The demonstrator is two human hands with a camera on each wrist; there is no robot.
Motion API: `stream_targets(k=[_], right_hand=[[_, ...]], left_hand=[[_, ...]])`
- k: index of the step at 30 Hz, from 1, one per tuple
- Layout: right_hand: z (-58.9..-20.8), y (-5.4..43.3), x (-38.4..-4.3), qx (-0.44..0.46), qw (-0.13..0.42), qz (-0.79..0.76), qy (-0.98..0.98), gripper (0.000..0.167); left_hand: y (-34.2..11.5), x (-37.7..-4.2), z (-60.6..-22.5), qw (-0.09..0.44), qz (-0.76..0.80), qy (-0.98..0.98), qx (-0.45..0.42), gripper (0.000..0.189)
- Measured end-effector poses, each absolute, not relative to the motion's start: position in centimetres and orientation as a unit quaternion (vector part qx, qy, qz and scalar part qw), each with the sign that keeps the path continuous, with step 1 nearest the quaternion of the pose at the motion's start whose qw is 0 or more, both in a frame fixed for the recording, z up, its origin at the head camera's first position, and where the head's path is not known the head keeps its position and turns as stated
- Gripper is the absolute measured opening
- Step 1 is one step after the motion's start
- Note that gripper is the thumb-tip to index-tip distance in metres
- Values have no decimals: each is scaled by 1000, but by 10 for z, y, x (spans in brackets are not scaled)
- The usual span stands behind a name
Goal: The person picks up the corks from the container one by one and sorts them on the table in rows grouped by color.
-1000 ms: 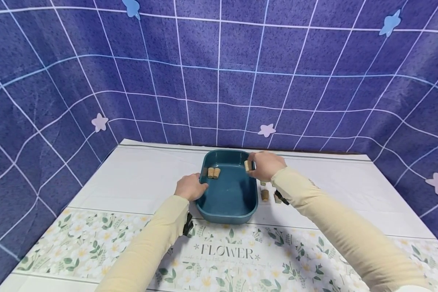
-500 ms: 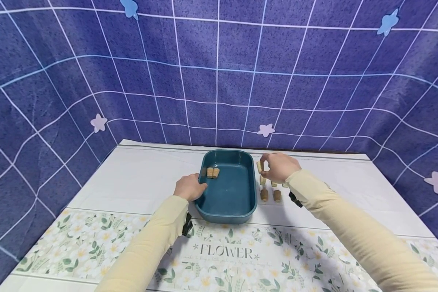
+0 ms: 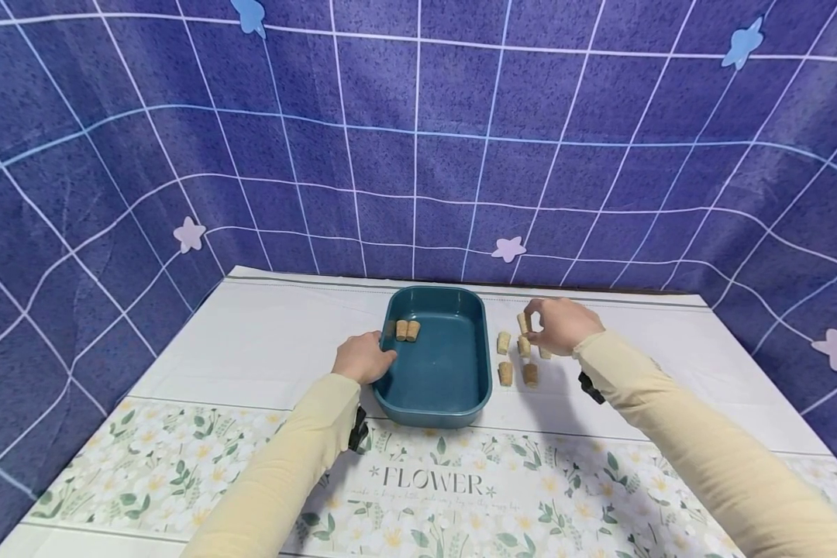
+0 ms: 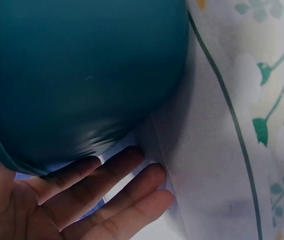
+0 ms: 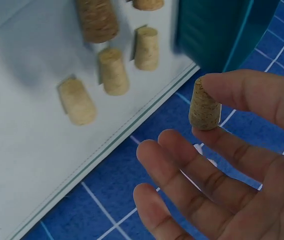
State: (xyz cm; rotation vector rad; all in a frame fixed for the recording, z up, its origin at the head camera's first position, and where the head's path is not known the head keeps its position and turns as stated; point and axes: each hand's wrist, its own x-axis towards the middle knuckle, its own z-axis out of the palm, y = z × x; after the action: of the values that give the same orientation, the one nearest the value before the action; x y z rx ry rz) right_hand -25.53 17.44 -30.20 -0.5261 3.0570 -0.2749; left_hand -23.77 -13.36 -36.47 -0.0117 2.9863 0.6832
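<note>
A deep teal rectangular basin (image 3: pixel 432 418) stands on the table, with two cork stoppers (image 3: pixel 408 331) side by side inside near its left wall. My left hand (image 3: pixel 363 358) holds the basin's left rim, thumb over the edge; in the left wrist view its fingers (image 4: pixel 131 185) lie along the outside. Pinched between thumb and index finger of my right hand (image 3: pixel 565 325) is a tapered cork stopper (image 5: pixel 205 107), held upright in the right wrist view. Below and beside that hand, several corks (image 3: pixel 505 373) stand on the table right of the basin, some paler than others; one is partly hidden.
A white and floral tablecloth (image 3: pixel 272 349) printed with "FLOWER" (image 3: pixel 432 480) covers the table. Behind and at both sides hangs a blue curtain (image 3: pixel 418 155) with grid lines and stars. The table's back edge (image 3: pixel 307 275) lies close behind the basin.
My right hand has moved right with the cork, from over the basin's right rim to above the standing corks. More of those corks show now. The left hand and basin stay put.
</note>
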Motion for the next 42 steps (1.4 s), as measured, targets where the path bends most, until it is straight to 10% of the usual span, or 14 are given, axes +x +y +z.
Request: stream_targets(k=[42], right_hand=[[-344, 252, -266, -90, 53, -104, 989, 43]], left_hand=[[-131, -235, -360, 51, 216, 975, -15, 51]])
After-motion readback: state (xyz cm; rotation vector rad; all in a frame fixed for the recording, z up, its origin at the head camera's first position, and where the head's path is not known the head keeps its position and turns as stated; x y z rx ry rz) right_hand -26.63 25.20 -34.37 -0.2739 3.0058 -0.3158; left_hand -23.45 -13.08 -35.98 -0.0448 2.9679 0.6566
